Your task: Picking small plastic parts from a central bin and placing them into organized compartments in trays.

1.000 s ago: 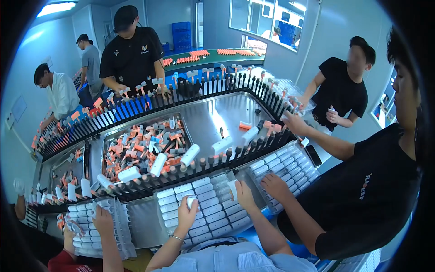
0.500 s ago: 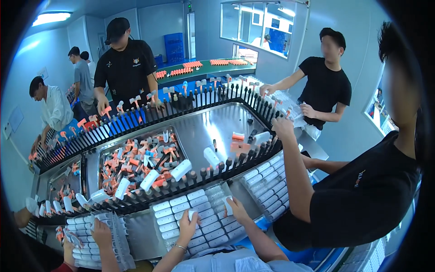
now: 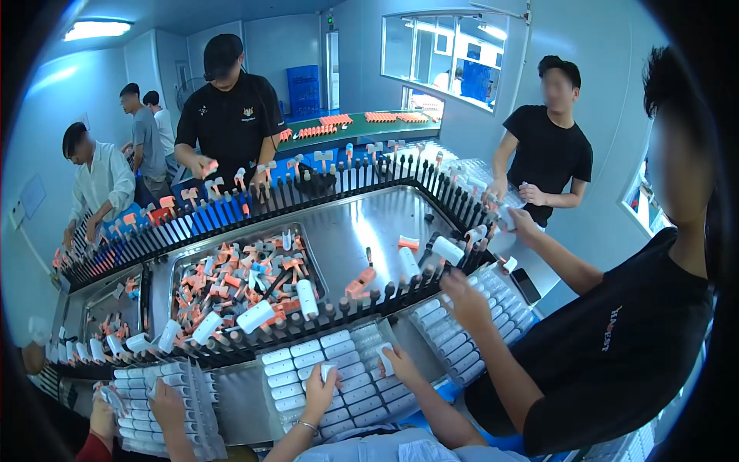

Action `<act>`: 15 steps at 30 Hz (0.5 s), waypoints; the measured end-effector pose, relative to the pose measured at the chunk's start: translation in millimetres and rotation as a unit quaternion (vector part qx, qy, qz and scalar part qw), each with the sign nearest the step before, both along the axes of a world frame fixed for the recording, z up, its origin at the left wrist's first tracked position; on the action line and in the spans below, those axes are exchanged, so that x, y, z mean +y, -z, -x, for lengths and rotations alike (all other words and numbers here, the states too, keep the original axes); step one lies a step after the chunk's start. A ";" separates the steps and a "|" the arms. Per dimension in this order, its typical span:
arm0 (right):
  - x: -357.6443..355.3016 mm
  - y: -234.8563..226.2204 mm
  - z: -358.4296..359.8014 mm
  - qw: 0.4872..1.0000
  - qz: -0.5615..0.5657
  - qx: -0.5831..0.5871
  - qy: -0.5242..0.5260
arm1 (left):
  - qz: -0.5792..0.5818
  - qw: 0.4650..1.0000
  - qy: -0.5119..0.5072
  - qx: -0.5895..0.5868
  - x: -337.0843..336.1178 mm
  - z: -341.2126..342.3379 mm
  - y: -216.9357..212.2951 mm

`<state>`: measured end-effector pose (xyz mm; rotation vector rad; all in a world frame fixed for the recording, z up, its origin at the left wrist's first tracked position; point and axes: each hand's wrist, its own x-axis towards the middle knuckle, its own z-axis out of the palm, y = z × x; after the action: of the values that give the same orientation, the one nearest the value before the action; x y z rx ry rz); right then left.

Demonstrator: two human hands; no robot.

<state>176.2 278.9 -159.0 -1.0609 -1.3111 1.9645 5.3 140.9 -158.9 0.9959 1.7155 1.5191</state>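
Note:
Near the bottom middle, my left hand (image 3: pixel 318 394) is closed around a small white plastic shell (image 3: pixel 329 372). My right hand (image 3: pixel 403 365) grips another white shell (image 3: pixel 384 360) between thumb and fingers. Both hands are over a clear plastic tray (image 3: pixel 369 339) filled with rows of white shells (image 3: pixel 305 360). Some pockets at its upper right hold no shell. Just beyond the tray runs a row of upright black pegs (image 3: pixel 346 309); several carry white shells (image 3: pixel 306 299), and one bears an orange piece (image 3: pixel 360 282).
A steel pan (image 3: pixel 308 262) inside the peg loop holds a heap of orange, grey and black parts (image 3: pixel 231 285). To the left, another person's hands (image 3: pixel 165 412) work over a tray of shells (image 3: pixel 138 420). Close on my right stands a co-worker (image 3: pixel 608 346) beside another tray (image 3: pixel 462 339) and a phone (image 3: pixel 526 285).
Along the near side, the pegs with white shells and the orange piece have shifted left. The right co-worker's arms have moved and spread apart. My hands stay nearly in place.

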 end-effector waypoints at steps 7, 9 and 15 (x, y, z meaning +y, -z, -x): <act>5.7 1.6 -2.0 0.999 -0.043 0.027 0.010 | -0.007 1.000 0.002 -0.001 1.8 -0.6 0.4; 15.2 -3.7 -4.1 0.993 -0.086 0.063 0.057 | -0.007 1.000 0.003 0.003 2.5 -2.7 -4.2; 45.2 -75.3 2.4 0.938 -0.244 0.032 0.245 | -0.011 1.000 0.005 -0.003 0.0 1.1 -0.3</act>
<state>173.8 324.1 -83.6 -0.9463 -1.2566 1.2127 4.2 140.8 -158.6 1.0080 1.6904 1.5350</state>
